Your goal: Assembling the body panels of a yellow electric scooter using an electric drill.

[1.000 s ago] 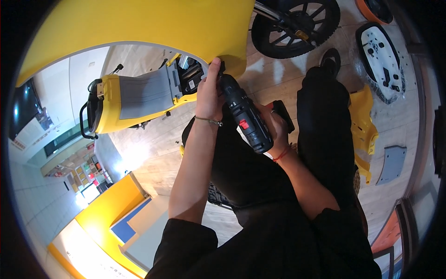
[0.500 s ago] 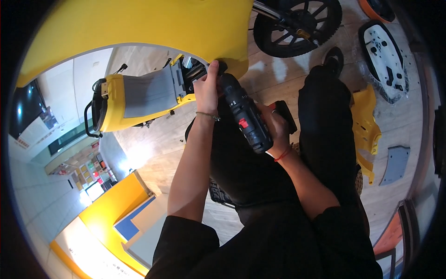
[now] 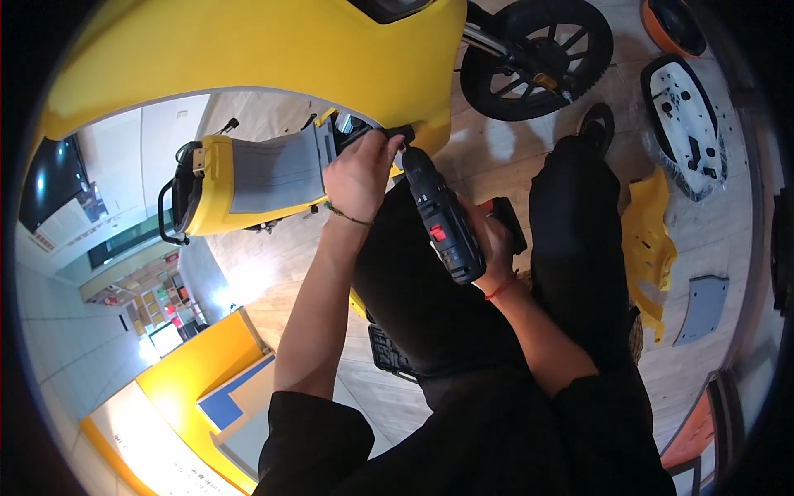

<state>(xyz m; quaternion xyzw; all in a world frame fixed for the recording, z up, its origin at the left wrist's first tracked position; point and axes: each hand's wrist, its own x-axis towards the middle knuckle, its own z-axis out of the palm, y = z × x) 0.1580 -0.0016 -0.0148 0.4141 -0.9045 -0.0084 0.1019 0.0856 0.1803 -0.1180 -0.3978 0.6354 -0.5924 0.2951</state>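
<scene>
A black cordless drill (image 3: 447, 225) with a red switch is gripped in my right hand (image 3: 495, 246), my fingers closed round its handle. Its nose points up and to the left, at the lower edge of a large yellow body panel (image 3: 273, 50). Just at the drill's tip, my left hand (image 3: 356, 178) is closed with thumb and finger pinched together. What the pinch holds is too small or hidden to make out. A dark bracket-like part (image 3: 403, 132) shows beside those fingertips, against the panel.
Behind the panel stands a yellow vehicle with a grey seat (image 3: 277, 174). A spoked wheel (image 3: 538, 58) is at the top. On the right floor lie a white-and-black shell (image 3: 682, 124), a yellow panel (image 3: 648, 240) and a grey plate (image 3: 703, 307). A black case (image 3: 389, 351) sits by my leg.
My left hand has turned, its raised thumb coming down into a pinch by the drill's tip. The drill has shifted slightly down and right in the view. The surroundings have also shifted slightly.
</scene>
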